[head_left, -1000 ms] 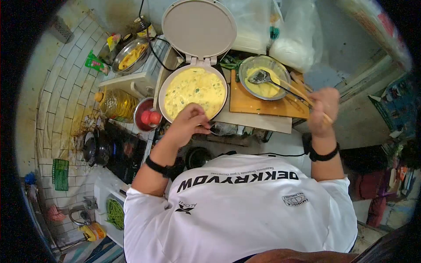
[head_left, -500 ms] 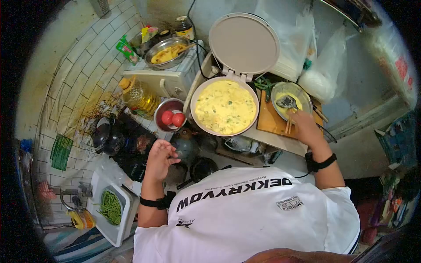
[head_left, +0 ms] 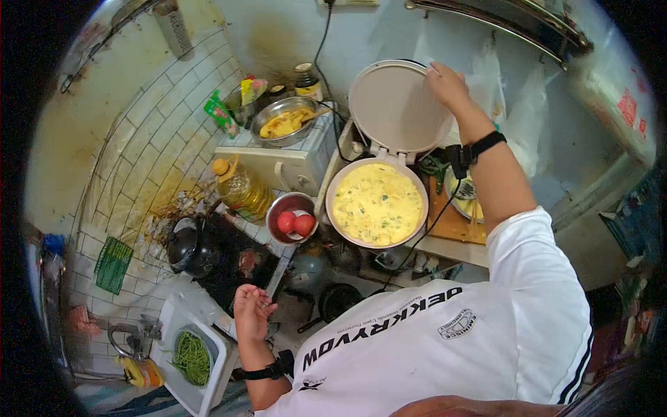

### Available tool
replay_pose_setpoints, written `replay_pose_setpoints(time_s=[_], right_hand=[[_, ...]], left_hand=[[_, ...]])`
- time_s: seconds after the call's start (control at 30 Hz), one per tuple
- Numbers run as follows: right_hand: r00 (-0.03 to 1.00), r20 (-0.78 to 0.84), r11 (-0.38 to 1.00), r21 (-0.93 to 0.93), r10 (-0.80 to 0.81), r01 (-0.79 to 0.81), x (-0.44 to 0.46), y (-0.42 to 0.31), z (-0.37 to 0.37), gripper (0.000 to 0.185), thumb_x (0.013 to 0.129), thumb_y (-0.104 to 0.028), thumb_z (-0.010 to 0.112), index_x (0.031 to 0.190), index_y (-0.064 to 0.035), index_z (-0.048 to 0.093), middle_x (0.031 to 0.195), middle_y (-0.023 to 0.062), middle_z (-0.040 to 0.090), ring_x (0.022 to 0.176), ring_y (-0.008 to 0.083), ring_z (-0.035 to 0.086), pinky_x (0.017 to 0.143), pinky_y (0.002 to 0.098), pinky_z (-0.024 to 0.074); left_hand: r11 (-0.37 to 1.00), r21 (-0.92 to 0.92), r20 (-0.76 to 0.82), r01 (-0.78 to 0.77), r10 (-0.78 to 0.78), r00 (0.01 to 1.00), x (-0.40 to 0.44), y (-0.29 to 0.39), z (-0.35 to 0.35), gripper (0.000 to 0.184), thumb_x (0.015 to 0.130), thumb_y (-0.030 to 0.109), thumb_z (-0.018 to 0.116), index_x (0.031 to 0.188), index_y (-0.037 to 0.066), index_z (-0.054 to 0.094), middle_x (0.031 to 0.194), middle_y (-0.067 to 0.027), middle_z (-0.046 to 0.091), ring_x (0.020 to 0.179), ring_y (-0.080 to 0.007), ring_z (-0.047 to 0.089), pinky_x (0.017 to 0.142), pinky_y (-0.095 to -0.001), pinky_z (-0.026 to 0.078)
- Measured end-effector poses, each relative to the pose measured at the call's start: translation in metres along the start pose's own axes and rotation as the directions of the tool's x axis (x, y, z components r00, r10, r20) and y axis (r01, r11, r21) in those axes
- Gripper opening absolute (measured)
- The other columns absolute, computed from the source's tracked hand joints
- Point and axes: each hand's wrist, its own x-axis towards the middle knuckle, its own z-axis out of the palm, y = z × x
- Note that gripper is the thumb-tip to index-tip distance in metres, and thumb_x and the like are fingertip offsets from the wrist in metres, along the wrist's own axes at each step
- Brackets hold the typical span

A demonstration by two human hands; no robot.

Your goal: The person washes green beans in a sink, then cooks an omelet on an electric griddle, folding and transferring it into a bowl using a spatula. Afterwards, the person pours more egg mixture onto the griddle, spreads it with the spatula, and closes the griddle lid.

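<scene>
My right hand (head_left: 447, 87) grips the upper right rim of the raised lid (head_left: 392, 104) of a round electric griddle. In the griddle's lower pan (head_left: 332, 215) lies a yellow egg pancake (head_left: 379, 205) with green flecks, filling most of it. My left hand (head_left: 253, 309) hovers loosely curled with nothing in it, left of a dark frying pan (head_left: 339, 300). Partly behind my right forearm is a bowl (head_left: 456, 201) with yellow batter, a dark spatula (head_left: 464, 186) and chopsticks.
A wooden board (head_left: 439, 219) lies under the batter bowl. Two tomatoes (head_left: 295, 223) sit in a metal bowl (head_left: 272, 208) beside an oil bottle (head_left: 243, 189). Cooked yellow food fills another steel bowl (head_left: 260, 115). Green beans (head_left: 191, 358) lie in the sink (head_left: 221, 368). A black cord crosses near the griddle.
My right hand has left the utensils in the batter bowl and moved up to the griddle lid, taking hold of its rim. My left hand has moved lower. The camera view has shifted.
</scene>
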Motion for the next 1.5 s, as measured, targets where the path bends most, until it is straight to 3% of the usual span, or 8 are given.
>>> replay_pose_setpoints(time_s=[0.07,0.3,0.47,0.7,0.93,1.13,1.33,1.5], right_hand=[[0.956,0.083,0.959,-0.049,0.281,-0.278,0.013,-0.019,0.004,0.045,0.093,-0.037,0.035,0.117,-0.0072,0.058,0.121,0.0157,0.056,0.113,0.0359,0.051,0.102,0.0429,0.0309],[0.911,0.289,0.948,-0.208,0.296,-0.242,0.078,0.038,0.046,0.047,0.093,-0.039,0.034,0.12,-0.0092,0.057,0.127,0.0159,0.053,0.116,0.0391,0.049,0.099,0.0487,0.0348],[0.888,0.369,0.946,0.062,0.274,-0.318,0.102,0.082,0.086,0.045,0.09,-0.041,0.047,0.114,-0.0058,0.059,0.116,0.0161,0.059,0.109,0.0297,0.053,0.092,0.0411,0.0392],[0.82,0.545,0.878,0.292,0.172,-0.379,0.019,-0.008,-0.022,0.035,0.087,-0.033,0.058,0.104,-0.0026,0.064,0.098,0.0098,0.063,0.097,0.0216,0.055,0.085,0.0329,0.041],[0.698,0.699,0.898,0.395,-0.155,-0.196,-0.087,-0.062,-0.052,0.027,0.085,-0.026,0.063,0.098,-0.0019,0.064,0.084,0.0043,0.063,0.072,0.0146,0.053,0.076,0.0283,0.0428],[0.716,0.554,0.905,0.282,-0.425,0.319,-0.21,-0.097,-0.032,0.027,0.077,-0.022,0.066,0.094,-0.0027,0.064,0.087,0.0172,0.063,0.086,0.0359,0.057,0.076,0.0442,0.0453],[0.628,0.643,0.88,0.165,-0.438,0.445,-0.26,-0.105,-0.005,0.026,0.074,-0.026,0.068,0.091,-0.007,0.063,0.084,0.0109,0.06,0.083,0.0285,0.055,0.072,0.0406,0.0418],[0.747,0.512,0.906,0.237,-0.424,0.352,-0.26,-0.104,-0.032,0.032,0.076,-0.026,0.068,0.1,-0.0068,0.06,0.096,0.0103,0.057,0.091,0.0296,0.052,0.076,0.0403,0.0421]], left_hand=[[1.0,-0.004,-0.022,-0.03,0.03,0.999,-0.003,0.001,-0.003,0.01,0.089,0.014,0.056,0.095,0.013,0.049,0.083,-0.0025,0.057,0.068,-0.0134,0.059,0.058,-0.0322,0.055],[0.999,-0.033,-0.03,0.006,-0.007,1.0,-0.005,0.001,-0.007,0.01,0.089,0.013,0.056,0.095,0.012,0.049,0.083,-0.0034,0.058,0.069,-0.014,0.059,0.058,-0.0328,0.056],[1.0,0.004,-0.041,-0.013,0.013,0.999,0.001,0.009,-0.001,0.01,0.089,0.014,0.056,0.095,0.012,0.048,0.083,-0.0029,0.057,0.07,-0.014,0.058,0.06,-0.033,0.056],[1.0,0.016,0.022,-0.001,0.001,1.0,0.016,0.011,0.009,0.009,0.089,0.014,0.056,0.095,0.013,0.049,0.085,-0.0025,0.057,0.07,-0.0134,0.057,0.061,-0.0331,0.054],[0.998,0.031,0.121,0.049,-0.052,0.991,0.041,0.009,0.021,0.01,0.089,0.014,0.056,0.096,0.013,0.05,0.086,-0.0027,0.057,0.07,-0.0136,0.057,0.062,-0.033,0.054],[0.993,0.101,0.206,0.056,-0.076,0.976,0.06,0.023,0.035,0.01,0.089,0.013,0.054,0.098,0.012,0.049,0.086,-0.0032,0.057,0.072,-0.0144,0.058,0.062,-0.0319,0.053],[0.969,0.234,0.285,0.08,-0.147,0.947,0.106,0.034,0.056,0.015,0.088,0.014,0.055,0.102,0.012,0.049,0.086,-0.0035,0.057,0.072,-0.0149,0.058,0.063,-0.0344,0.053],[0.937,0.331,0.322,0.112,-0.224,0.92,0.166,0.037,0.09,0.019,0.09,0.019,0.055,0.105,0.01,0.047,0.085,-0.0051,0.056,0.076,-0.0192,0.059,0.065,-0.0379,0.054]])
